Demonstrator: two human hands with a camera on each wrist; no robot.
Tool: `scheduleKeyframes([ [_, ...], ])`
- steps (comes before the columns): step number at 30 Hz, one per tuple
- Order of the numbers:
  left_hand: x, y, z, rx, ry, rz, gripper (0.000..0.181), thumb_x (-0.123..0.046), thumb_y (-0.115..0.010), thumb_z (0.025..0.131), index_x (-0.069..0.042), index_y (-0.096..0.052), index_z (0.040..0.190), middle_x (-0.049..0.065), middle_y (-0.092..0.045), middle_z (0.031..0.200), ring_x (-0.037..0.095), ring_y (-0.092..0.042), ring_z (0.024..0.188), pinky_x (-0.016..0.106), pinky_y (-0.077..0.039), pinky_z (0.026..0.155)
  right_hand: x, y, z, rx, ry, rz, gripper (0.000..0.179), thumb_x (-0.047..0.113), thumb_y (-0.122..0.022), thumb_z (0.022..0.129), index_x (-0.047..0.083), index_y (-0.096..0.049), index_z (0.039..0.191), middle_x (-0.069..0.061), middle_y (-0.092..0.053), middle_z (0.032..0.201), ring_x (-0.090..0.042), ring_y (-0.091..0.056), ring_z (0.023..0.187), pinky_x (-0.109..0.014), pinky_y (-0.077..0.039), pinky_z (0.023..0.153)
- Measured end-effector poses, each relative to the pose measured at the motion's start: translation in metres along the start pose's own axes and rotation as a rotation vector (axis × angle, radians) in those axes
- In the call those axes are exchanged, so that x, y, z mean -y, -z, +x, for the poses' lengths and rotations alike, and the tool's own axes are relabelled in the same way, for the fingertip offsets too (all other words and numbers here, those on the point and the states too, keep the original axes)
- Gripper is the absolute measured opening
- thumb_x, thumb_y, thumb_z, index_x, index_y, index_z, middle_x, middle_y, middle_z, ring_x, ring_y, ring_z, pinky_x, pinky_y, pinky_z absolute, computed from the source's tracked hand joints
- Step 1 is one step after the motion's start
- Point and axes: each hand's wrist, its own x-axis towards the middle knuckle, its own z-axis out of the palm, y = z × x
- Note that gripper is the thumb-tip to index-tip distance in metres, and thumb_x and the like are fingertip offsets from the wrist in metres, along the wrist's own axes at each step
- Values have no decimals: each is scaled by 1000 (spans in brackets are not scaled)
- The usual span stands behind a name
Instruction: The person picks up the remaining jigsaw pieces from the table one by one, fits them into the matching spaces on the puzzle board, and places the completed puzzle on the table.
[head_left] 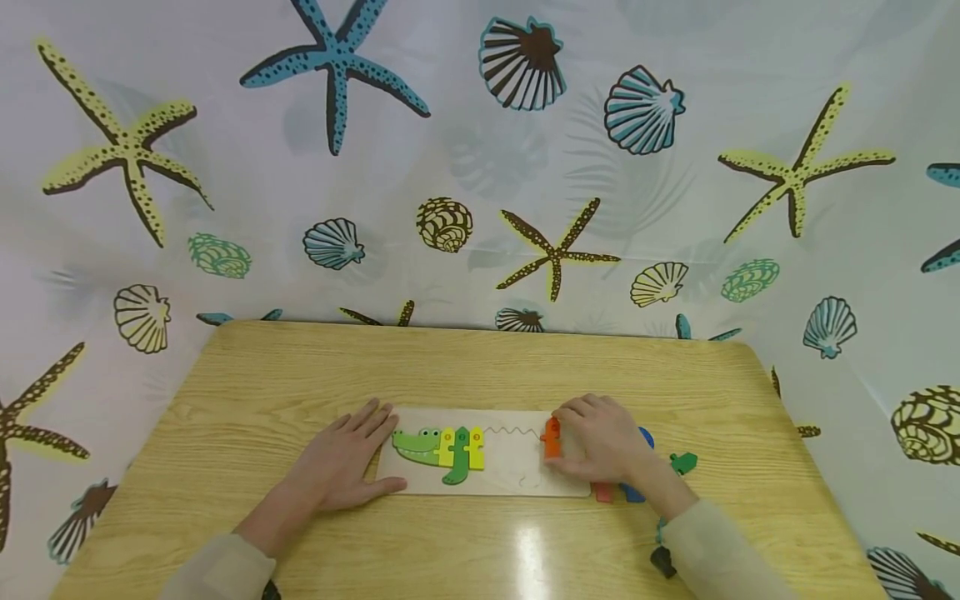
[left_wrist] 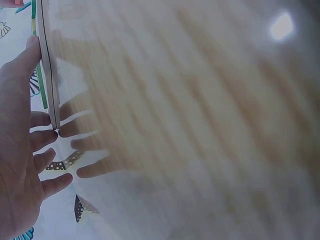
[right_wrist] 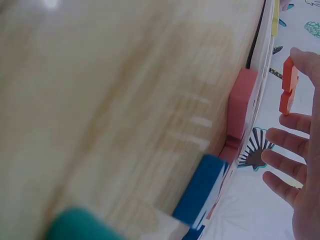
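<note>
A pale wooden puzzle board (head_left: pixel 510 479) lies on the table, with a green crocodile head (head_left: pixel 416 448) and several yellow and green pieces (head_left: pixel 460 450) fitted at its left part. Against the board's left end rests my left hand (head_left: pixel 337 458), fingers straight and thumb along the near edge. My right hand (head_left: pixel 603 437) pinches an orange puzzle piece (head_left: pixel 552 438) over the board's right part. In the right wrist view, that orange piece (right_wrist: pixel 288 86) sits between thumb and index finger, and the other fingers extend.
Right of the board lie loose pieces: a red one (head_left: pixel 602 492), a blue one (head_left: pixel 632 493) and a green one (head_left: pixel 684 463), partly behind my right hand. A dark piece (head_left: pixel 663 562) lies nearer the front. Behind the wooden table (head_left: pixel 480 367) hangs a patterned curtain (head_left: pixel 450 167).
</note>
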Motion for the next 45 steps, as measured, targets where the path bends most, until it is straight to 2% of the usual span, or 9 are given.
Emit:
scheduleKeyframes([
  [8,-1,1,-1,5,-4,0,99,-78,-57,93,-7,-43,161,16,-41,169,39,-34,160,61,-39,123,12,-6,9,46,1,11,66,69,-69,88,18,-72,131,-1,-74,130,-24,-66,122,-45,-55,107],
  [16,-1,0,-1,-5,-6,12,99,-77,-57,93,-7,-44,161,17,-41,169,39,-35,160,60,-40,123,24,-5,18,66,48,-6,69,72,-65,90,18,-70,133,-1,-72,132,-24,-65,123,-44,-54,109],
  [23,0,-1,-2,-4,-3,20,100,-79,-56,93,-8,-43,162,15,-41,169,38,-35,160,60,-39,124,34,-6,25,143,46,25,74,75,-60,92,17,-67,138,-3,-70,138,-26,-63,128,-46,-51,111],
  [27,0,-1,-2,-4,-3,25,100,-79,-55,93,-8,-43,162,15,-41,169,38,-35,160,60,-39,124,39,-7,27,158,51,29,76,76,-56,93,18,-66,140,-2,-69,140,-26,-62,130,-47,-50,113],
  [37,-1,2,-1,-12,-7,24,99,-79,-55,94,-7,-44,161,17,-43,168,39,-36,159,60,-40,122,41,-11,32,190,44,15,73,77,-55,93,20,-68,136,-1,-70,138,-25,-63,129,-45,-51,111],
  [45,-1,-1,0,-22,-8,27,99,-78,-56,93,-6,-45,160,17,-43,168,39,-36,159,60,-41,122,45,-10,38,221,47,-2,76,79,-51,94,20,-66,140,0,-68,140,-24,-63,129,-45,-50,112],
])
